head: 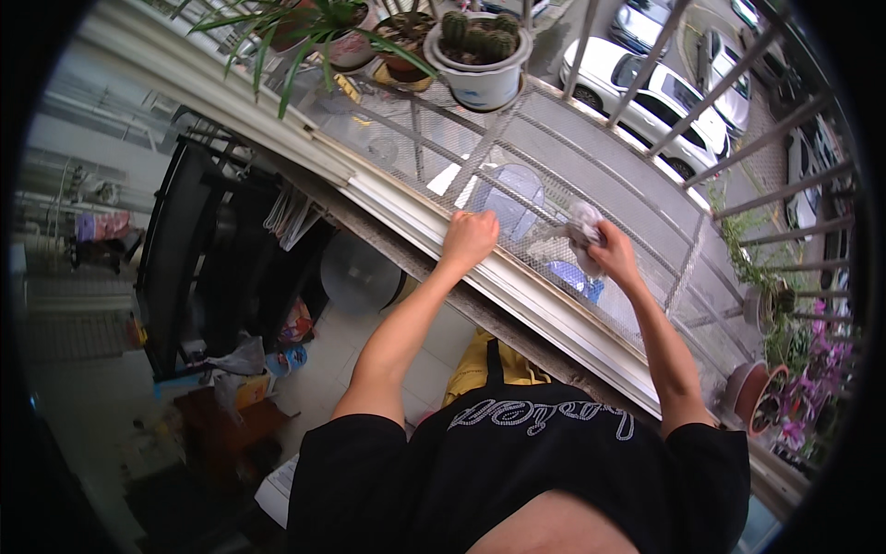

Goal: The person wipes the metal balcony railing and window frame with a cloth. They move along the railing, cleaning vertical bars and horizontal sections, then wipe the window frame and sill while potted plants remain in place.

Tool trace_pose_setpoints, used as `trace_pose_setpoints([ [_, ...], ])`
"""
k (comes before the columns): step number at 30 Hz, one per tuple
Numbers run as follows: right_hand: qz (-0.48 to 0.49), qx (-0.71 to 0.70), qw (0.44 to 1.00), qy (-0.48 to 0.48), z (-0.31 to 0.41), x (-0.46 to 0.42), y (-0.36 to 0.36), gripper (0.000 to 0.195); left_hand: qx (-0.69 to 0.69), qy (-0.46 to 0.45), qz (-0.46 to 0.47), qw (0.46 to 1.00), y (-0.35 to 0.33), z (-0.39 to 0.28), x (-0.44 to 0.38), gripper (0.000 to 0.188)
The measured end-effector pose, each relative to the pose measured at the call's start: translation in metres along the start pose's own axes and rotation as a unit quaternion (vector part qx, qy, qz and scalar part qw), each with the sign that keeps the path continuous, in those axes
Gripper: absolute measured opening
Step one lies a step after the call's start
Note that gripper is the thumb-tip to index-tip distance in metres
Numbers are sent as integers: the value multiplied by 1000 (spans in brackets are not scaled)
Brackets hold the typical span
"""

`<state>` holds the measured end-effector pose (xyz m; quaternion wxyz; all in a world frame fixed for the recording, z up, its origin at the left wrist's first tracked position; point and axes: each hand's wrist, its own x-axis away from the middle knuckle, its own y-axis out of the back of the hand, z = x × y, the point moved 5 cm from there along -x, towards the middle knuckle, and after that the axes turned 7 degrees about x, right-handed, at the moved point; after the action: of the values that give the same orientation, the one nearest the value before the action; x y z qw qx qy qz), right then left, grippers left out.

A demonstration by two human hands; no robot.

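Note:
My left hand point(471, 239) is curled over the outer edge of the white window frame point(387, 194), its fingertips hidden from me. Beyond the frame, my right hand point(615, 253) grips a crumpled greyish-white cloth point(585, 225). The cloth hangs over the wire mesh floor point(554, 149) of a metal window cage; whether it touches the mesh I cannot tell. Through the mesh, a blue-grey rounded object point(516, 190) and a bright blue item point(569, 273) show below.
A white pot of cacti point(484, 76) and a spiky-leaved plant point(346, 34) stand at the cage's far left. Metal bars point(654, 62) line its outer side, with parked cars below. Right, a terracotta pot point(758, 398) stands by pink flowers. Indoors is a yellow bag point(477, 370).

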<state>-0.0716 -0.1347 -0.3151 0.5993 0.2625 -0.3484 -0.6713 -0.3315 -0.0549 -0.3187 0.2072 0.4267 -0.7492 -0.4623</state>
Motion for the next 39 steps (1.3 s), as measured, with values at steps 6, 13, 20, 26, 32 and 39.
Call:
trace_pose_setpoints([
  [6,55,-37,969,238,108,-50,-29,44,157,24,-218,963,27,16,7,34],
  [13,-124,155,978,72,-7,-151,-46,46,-4,157,51,986,10,6,-30,49],
  [20,-133,349,927,8,-9,-157,-92,49,26,97,140,985,-23,38,-65,32],
  [26,-139,348,927,9,-10,-155,-93,48,117,193,148,963,46,82,-115,28],
  [32,-130,354,926,12,-1,-154,-87,47,-63,349,-138,925,186,234,-178,29],
  [39,-114,362,925,4,0,-157,-87,47,-176,384,-143,895,187,341,-191,44],
])
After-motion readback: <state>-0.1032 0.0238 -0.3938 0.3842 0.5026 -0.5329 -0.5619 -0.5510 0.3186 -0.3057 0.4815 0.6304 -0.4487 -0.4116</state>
